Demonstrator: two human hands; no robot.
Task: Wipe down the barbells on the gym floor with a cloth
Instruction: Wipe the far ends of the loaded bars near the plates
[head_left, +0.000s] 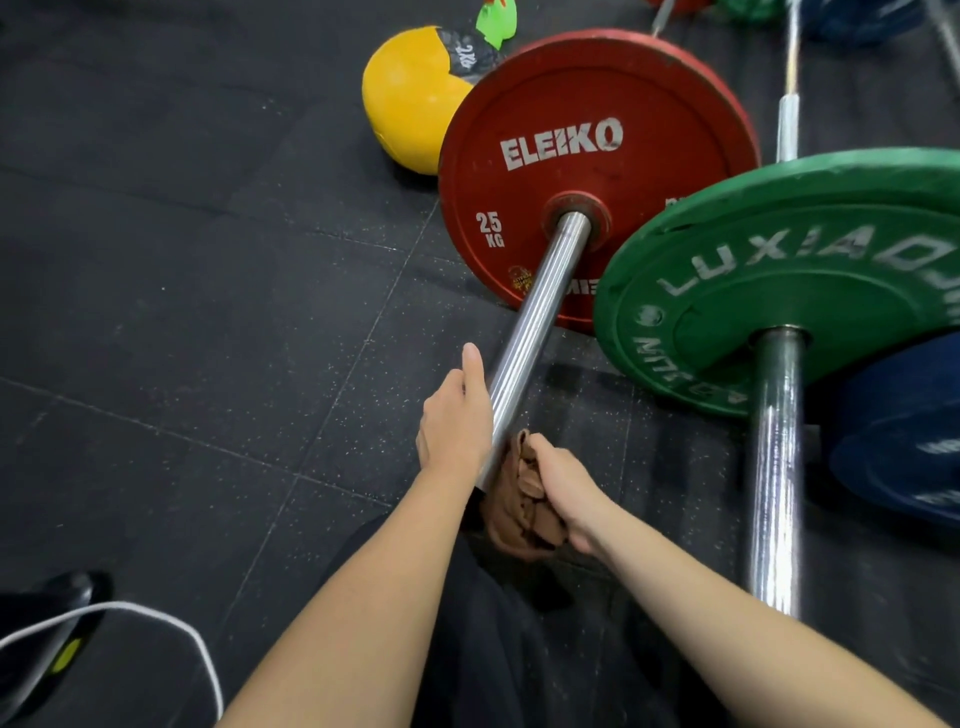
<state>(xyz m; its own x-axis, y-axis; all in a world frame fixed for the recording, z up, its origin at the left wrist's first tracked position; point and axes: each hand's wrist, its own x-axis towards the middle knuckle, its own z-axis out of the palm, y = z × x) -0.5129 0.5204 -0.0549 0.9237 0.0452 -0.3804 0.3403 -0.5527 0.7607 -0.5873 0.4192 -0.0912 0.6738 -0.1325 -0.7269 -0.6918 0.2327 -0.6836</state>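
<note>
Black rubber gym floor. Left hand flat, fingers straight along barbell sleeve; right hand grips brown cloth bunched against sleeve's near end, below red plate.

Dim, even indoor light, glare streaks along the chrome bars, wide-angle bending and blur at edges.

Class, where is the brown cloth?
The cloth is lower centre in the head view, bunched in the right hand against the bar, beside the left hand.
</note>
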